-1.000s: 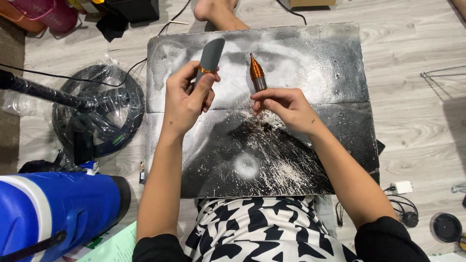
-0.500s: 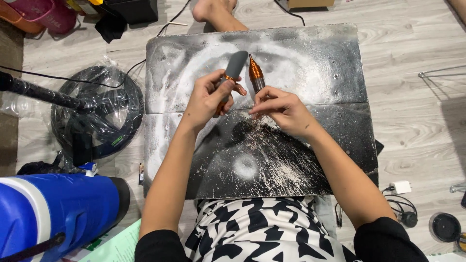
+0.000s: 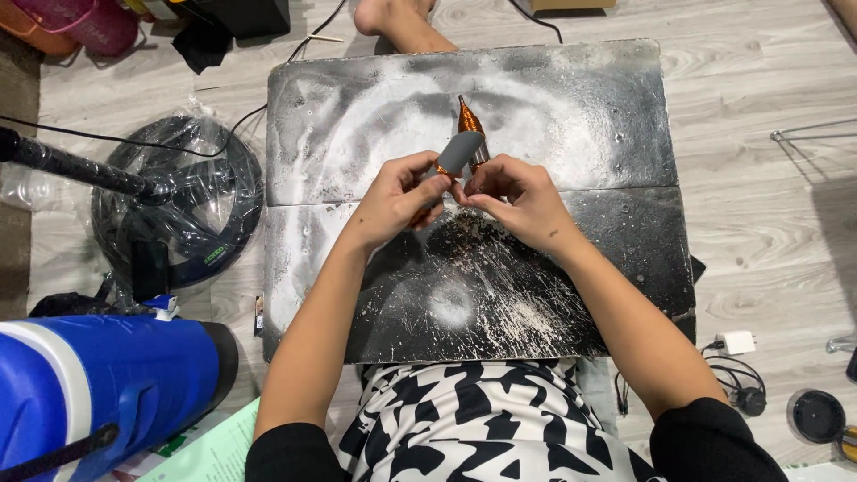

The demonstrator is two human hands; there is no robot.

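A dark, scuffed work board (image 3: 571, 116), dusted white and scratched, fills the middle of the view, lying on the pale wood floor. At about 8 o'clock sits a large blue cylindrical container (image 3: 89, 393) with a black end; its contents cannot be seen and its left part is cut off by the frame. At 9 o'clock a black coiled hose in clear plastic wrap (image 3: 178, 214) lies beside the board.

Just above centre, toward 12 o'clock, both hands meet over the board. The left hand (image 3: 393, 201) has its fingers curled closed around a flat grey strip (image 3: 460, 152), which stands tilted up between thumb and fingers. The right hand (image 3: 518, 196) pinches a copper-coloured cone-shaped wound piece (image 3: 468, 118), whose pointed tip rises behind the strip; its lower part is hidden by the strip and the fingers. Whether strip and cone touch cannot be told.

At 4 o'clock a small white plug (image 3: 737, 342) lies on the floor.
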